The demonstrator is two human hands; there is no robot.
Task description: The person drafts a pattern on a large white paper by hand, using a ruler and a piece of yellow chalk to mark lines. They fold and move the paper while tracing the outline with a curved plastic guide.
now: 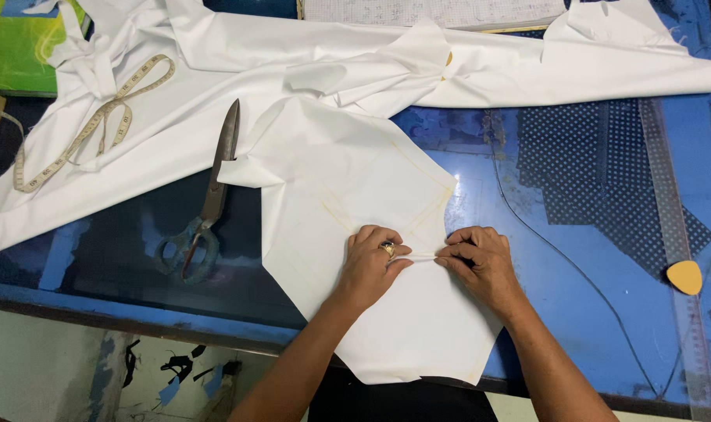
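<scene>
A cut piece of white fabric (332,180) with yellow chalk lines lies on the blue table (574,297) in front of me. My left hand (371,262), with a ring on one finger, and my right hand (480,262) pinch a small fold of this fabric between them near its middle. Both hands' fingertips meet at the raised crease.
Large grey scissors (207,203) lie left of the piece, shut. A yellow measuring tape (82,133) curls over more white cloth (527,66) spread along the far side. A yellow chalk piece (685,276) and a clear ruler (672,203) lie at the right.
</scene>
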